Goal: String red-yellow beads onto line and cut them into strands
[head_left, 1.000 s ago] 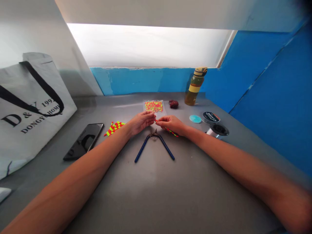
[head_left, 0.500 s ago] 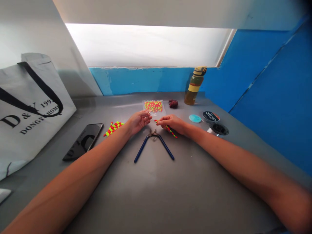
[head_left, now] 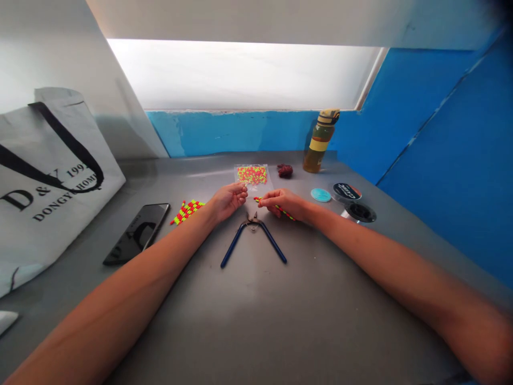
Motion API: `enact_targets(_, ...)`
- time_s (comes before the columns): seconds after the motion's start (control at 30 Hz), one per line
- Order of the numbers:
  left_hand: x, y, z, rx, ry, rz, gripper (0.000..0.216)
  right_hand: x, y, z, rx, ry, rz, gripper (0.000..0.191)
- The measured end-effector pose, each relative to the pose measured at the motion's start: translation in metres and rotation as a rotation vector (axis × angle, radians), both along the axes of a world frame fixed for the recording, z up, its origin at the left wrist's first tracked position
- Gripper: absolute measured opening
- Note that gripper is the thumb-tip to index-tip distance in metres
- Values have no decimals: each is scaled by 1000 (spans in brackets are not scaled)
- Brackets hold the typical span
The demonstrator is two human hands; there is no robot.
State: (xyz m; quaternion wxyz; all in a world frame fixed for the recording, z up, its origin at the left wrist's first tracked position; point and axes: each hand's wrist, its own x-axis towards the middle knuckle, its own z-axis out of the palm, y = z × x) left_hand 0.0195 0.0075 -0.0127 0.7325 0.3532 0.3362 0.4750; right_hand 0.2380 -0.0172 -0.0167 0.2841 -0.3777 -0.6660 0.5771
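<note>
My right hand (head_left: 282, 202) pinches a strand of red and yellow-green beads (head_left: 287, 214); one end shows at the fingertips and the other beneath the palm. Opposite it, my left hand (head_left: 230, 201) is turned palm up with the fingers curled and the tips together. Whatever may be between those fingertips is too small to make out. Just below the hands lie cutting pliers (head_left: 274, 243) with blue handles, their jaws spread. Behind my fingers rests a clear plastic bag (head_left: 252, 175) of loose red and yellow-green beads. Beaded strands (head_left: 187, 212) lie in a bundle beside my left forearm.
A phone (head_left: 138, 233) and a white tote bag (head_left: 60, 182) are on the left. Toward the back stand a bottle (head_left: 319, 143) and a dark red crumpled item (head_left: 285, 171). On the right are a light blue disc (head_left: 321, 195), a round labelled item (head_left: 347, 191) and a spool (head_left: 359, 212).
My left fingers have curled in more and shifted slightly left. My right hand has tilted a little, and the strand's lower end has swung up closer to the palm.
</note>
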Motion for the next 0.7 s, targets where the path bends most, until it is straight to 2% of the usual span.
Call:
enact_targets(0.27,2,-3,3,2,46,17,14,1,0,-1,41,-47,31,27)
enact_targets(0.57,-1,-1,2,13,80,45,14,2,0,0,14,-49,31,26)
enact_targets(0.7,0,-1,1,33,80,-7,12,1,-1,2,6,-24,20,23)
